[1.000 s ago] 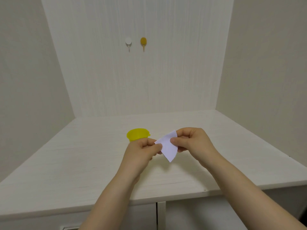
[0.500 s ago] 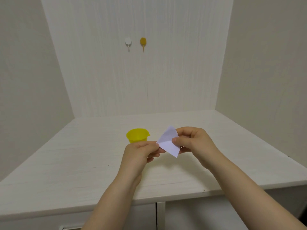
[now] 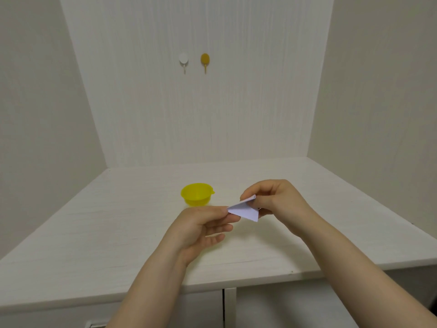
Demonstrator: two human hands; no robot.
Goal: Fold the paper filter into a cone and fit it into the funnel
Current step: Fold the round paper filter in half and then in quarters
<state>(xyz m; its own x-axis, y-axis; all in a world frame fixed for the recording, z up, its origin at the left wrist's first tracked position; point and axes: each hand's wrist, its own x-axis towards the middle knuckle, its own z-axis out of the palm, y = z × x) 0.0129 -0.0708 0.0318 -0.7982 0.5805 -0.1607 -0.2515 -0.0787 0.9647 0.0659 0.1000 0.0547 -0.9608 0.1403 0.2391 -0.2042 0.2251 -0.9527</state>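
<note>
Pinching the folded white paper filter [image 3: 244, 210] between both hands, left hand [image 3: 201, 223] at its tip, right hand [image 3: 272, 200] at the wide edge, the person holds it just right of the round yellow plastic funnel [image 3: 196, 194] (standing mouth-up); rough opening could likely crumple the layers.

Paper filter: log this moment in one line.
paper filter: folded, held | left hand: pinches tip | right hand: pinches corner | funnel: empty, on table

funnel [image 3: 196, 194] sits on table [image 3: 94, 233], behind & left of left fingers [image 3: 217, 217]. folded paper [image 3: 244, 210] betw. both hands' fingers, above table. 2 wall hooks [image 3: 194, 61] far behind fingers.
</note>
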